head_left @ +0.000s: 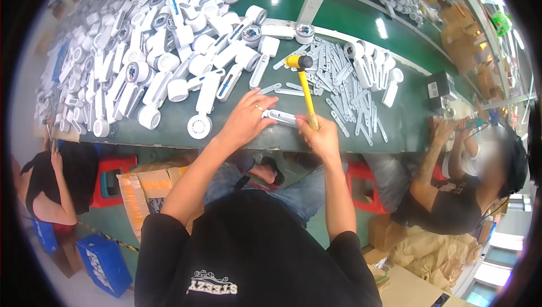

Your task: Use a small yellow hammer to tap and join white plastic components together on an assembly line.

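My left hand [245,119] is closed on one end of a long white plastic handle piece [282,117], held low over the green tabletop near its front edge. My right hand [320,137] grips a small mallet [306,95] with a yellow handle and a yellow-and-black head, which points up and away from me. The right fingertips are at the other end of the handle piece; whether they pinch it too is hard to make out. Just beyond lies a spread of slim grey-white strips [339,75].
A big heap of white round-headed, long-handled units [164,61] covers the table's left side. More such units [370,61] lie beyond the strips. A dark box [441,91] stands at the right. People work at both sides. A cardboard box [135,199] is by my left arm.
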Tool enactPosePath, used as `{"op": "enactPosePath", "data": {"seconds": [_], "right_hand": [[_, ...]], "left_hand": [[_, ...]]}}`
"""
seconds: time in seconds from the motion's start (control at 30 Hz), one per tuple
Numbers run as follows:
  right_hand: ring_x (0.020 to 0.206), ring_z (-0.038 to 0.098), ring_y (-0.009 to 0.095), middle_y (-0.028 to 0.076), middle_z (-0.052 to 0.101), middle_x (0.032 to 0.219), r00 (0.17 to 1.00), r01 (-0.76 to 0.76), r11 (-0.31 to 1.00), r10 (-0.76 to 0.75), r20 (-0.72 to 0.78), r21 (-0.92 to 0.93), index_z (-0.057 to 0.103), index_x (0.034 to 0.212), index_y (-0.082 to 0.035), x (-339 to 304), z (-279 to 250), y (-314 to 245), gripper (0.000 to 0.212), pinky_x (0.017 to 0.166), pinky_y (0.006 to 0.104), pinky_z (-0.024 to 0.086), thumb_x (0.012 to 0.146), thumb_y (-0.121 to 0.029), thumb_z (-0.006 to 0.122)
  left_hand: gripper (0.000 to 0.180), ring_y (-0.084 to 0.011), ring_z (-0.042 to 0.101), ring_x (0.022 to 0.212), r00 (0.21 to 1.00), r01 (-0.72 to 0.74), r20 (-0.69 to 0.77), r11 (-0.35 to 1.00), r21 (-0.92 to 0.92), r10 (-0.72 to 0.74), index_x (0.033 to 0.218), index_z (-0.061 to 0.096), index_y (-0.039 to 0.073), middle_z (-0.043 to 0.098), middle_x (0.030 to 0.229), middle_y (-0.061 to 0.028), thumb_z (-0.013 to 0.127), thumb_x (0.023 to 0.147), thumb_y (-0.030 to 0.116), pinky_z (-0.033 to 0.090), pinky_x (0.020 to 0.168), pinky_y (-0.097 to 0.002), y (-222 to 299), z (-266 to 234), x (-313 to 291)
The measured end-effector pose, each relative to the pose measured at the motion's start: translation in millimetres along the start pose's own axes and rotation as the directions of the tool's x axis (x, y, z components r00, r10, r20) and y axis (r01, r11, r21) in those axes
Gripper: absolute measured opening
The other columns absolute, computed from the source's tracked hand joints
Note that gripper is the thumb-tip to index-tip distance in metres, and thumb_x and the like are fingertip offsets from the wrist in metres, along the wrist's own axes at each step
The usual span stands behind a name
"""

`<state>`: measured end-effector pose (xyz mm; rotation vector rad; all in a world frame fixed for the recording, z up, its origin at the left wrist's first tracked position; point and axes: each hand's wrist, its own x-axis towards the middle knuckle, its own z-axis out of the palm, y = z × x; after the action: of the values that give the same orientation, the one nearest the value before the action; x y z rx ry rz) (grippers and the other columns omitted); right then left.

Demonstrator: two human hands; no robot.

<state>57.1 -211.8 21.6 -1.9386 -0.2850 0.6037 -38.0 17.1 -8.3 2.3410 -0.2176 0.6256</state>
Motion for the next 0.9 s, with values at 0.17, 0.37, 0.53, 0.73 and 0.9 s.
{"op": "enactPosePath", "data": {"seconds": [0.17, 0.37, 0.53, 0.73, 0.9], "right_hand": [[0.062, 0.059, 0.007, 0.002, 0.072, 0.075, 0.999, -0.034, 0.997, 0.035, 0.018, -0.071, 0.081, 0.116, -0.006, 3, -4, -4, 0.025, 0.058, 0.0283, 0.048, 0.098, -0.022, 0.076], [0.064, 0.062, 0.009, 0.002, 0.072, 0.075, 0.997, -0.054, 0.994, 0.059, 0.043, -0.1, 0.08, 0.121, -0.007, 4, -8, -13, 0.028, 0.06, 0.0292, 0.049, 0.099, -0.023, 0.075], [0.061, 0.062, 0.01, 0.003, 0.072, 0.076, 0.988, -0.13, 0.976, 0.143, 0.061, -0.173, 0.075, 0.13, -0.005, 6, -9, -11, 0.036, 0.056, 0.0288, 0.049, 0.101, -0.025, 0.074], [0.057, 0.059, 0.008, 0.006, 0.073, 0.079, 0.961, -0.23, 0.936, 0.174, 0.217, 0.266, 0.066, 0.135, 0.005, 16, -5, 16, 0.043, 0.05, 0.0236, 0.046, 0.102, -0.021, 0.073], [0.057, 0.06, 0.008, 0.006, 0.072, 0.078, 0.965, -0.229, 0.93, 0.177, 0.194, 0.286, 0.068, 0.134, 0.004, 15, -3, 18, 0.041, 0.049, 0.0231, 0.045, 0.102, -0.021, 0.074]], "left_hand": [[0.042, -0.028, 0.069, 0.114, 0.991, -0.133, -0.009, 0.987, 0.094, 0.134, 0.125, 0.076, 0.015, 0.075, 0.114, -0.008, 0.083, 0.083, 0.015, 0.046, 0.118, -0.0488, 0, -1, 7], [0.027, -0.0271, 0.072, 0.112, 0.94, -0.325, 0.155, 0.935, 0.14, 0.303, 0.116, 0.08, 0.017, 0.077, 0.116, -0.0063, 0.073, 0.09, 0.015, 0.052, 0.113, -0.045, -10, -1, 16], [0.025, -0.028, 0.072, 0.112, 0.936, -0.324, 0.186, 0.939, 0.116, 0.3, 0.113, 0.081, 0.015, 0.077, 0.114, -0.0065, 0.072, 0.09, 0.014, 0.056, 0.107, -0.0416, -14, 1, 15], [0.025, -0.0208, 0.071, 0.099, 0.94, -0.311, 0.182, 0.945, 0.101, 0.289, 0.112, 0.082, 0.018, 0.078, 0.113, -0.0023, 0.077, 0.087, 0.02, 0.056, 0.091, -0.0366, -9, 0, 21], [0.027, -0.017, 0.07, 0.095, 0.924, -0.367, 0.187, 0.913, 0.18, 0.334, 0.113, 0.083, 0.023, 0.078, 0.109, 0.0017, 0.078, 0.086, 0.021, 0.053, 0.089, -0.0337, -12, 6, 24]]}}
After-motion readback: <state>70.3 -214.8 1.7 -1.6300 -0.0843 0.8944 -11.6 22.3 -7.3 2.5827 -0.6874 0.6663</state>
